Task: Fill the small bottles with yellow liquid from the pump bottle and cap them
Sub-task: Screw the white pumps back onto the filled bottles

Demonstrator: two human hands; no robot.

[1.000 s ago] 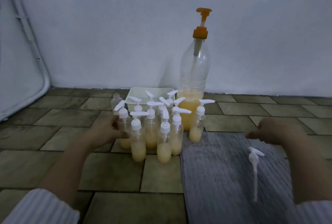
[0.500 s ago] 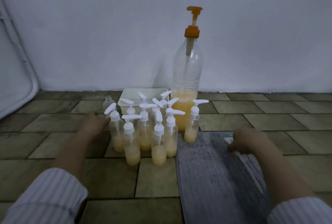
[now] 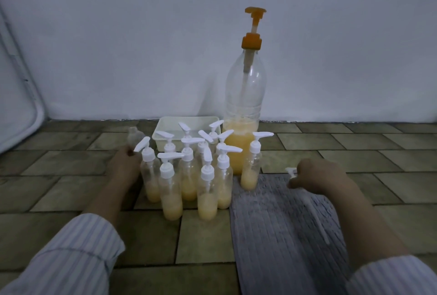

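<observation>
Right hand [image 3: 316, 177] has lifted pump cap [image 3: 291, 172], pinching it, left hand [image 3: 125, 167] gripping uncapped bottle [image 3: 134, 137]

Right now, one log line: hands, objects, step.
left hand: reaching empty bottle | right hand: grips loose pump cap over grey mat | step: fetch next bottle | pump bottle: untouched

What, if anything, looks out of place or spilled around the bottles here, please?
No spill shows. One small empty bottle stands uncapped behind the capped, partly filled group, by the left hand. Its likely missing piece, a white pump cap, is in the right hand over the grey mat.
</observation>
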